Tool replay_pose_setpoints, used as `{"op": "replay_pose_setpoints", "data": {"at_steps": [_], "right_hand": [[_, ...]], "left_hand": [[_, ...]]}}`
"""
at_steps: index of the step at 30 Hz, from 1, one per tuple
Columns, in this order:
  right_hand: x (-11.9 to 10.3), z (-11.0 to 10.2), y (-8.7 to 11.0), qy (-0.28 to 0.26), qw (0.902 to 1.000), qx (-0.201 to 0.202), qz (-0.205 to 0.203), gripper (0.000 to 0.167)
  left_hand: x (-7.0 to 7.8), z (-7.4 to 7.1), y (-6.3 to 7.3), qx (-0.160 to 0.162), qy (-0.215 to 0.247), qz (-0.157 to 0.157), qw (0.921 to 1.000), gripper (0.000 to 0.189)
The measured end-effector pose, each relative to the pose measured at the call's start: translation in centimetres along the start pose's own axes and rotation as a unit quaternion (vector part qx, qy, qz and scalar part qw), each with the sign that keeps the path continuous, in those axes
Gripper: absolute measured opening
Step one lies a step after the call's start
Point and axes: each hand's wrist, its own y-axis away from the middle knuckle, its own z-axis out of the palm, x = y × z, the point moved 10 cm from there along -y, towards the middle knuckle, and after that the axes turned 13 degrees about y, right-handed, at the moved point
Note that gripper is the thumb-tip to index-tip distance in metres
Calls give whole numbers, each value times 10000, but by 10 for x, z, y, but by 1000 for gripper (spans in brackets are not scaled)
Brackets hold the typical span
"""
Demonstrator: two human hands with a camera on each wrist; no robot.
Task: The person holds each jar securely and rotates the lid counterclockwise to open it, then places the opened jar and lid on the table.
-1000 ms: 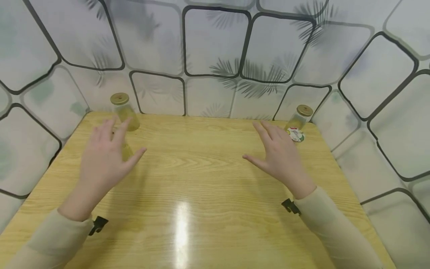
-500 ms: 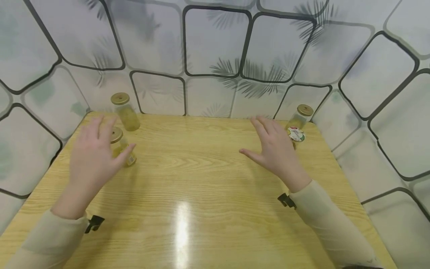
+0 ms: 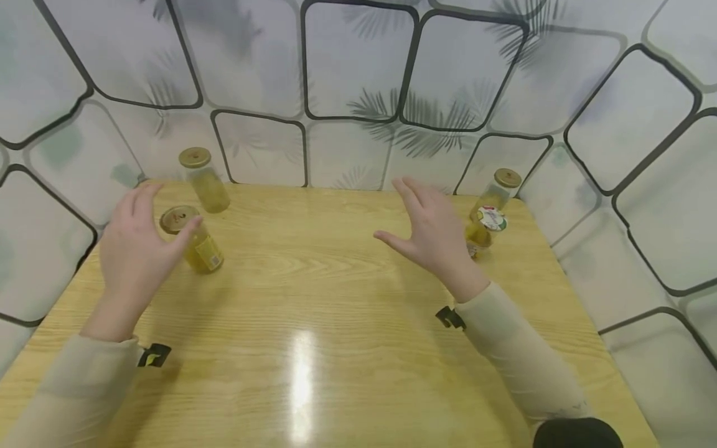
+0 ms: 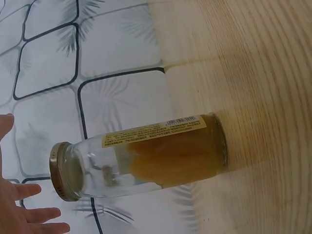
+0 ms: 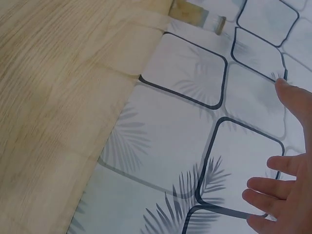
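Observation:
In the head view my left hand (image 3: 137, 249) hovers beside a glass jar (image 3: 204, 252) with a gold lid, yellow contents and a label. The thumb overlaps the lid's edge there, but the left wrist view shows a gap between the fingers (image 4: 41, 214) and the jar (image 4: 165, 156). My right hand (image 3: 439, 239) hangs over the table, fingers extended and thumb apart, holding nothing. Just to its right stands another jar of yellow contents (image 3: 478, 236), its lid white and patterned; the wrist partly covers its lower left side.
Behind these stand two more gold-lidded jars, one at the back left (image 3: 208, 186) and one at the back right (image 3: 498, 190). Patterned cloth walls (image 3: 358, 62) rise at the wooden table's (image 3: 336, 286) back and sides. A dark round object (image 3: 577, 432) shows at bottom right.
Both hands have moved left and slightly toward the back. The front left jar, mostly hidden before, is now largely uncovered, and so is the front right jar. The jars stay put.

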Motion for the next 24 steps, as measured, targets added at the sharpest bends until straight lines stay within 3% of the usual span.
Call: {"op": "replay_pose_setpoints", "data": {"at_steps": [7, 16, 20, 24], "right_hand": [[-9, 15, -6, -94, 9998, -164, 21, 96], [-15, 33, -6, -234, 9982, -526, 140, 97], [-17, 41, -6, -330, 9975, -608, 152, 97], [-18, 51, -5, -446, 9962, -731, 173, 98]], "left_hand": [[-26, 12, -2, -299, 116, -725, 9969, 95], [-58, 40, 2, -803, 803, -1685, 9791, 115], [-69, 48, 7, -739, 1404, -2014, 9666, 116], [-79, 62, 14, -809, 2087, -2416, 9442, 110]]}}
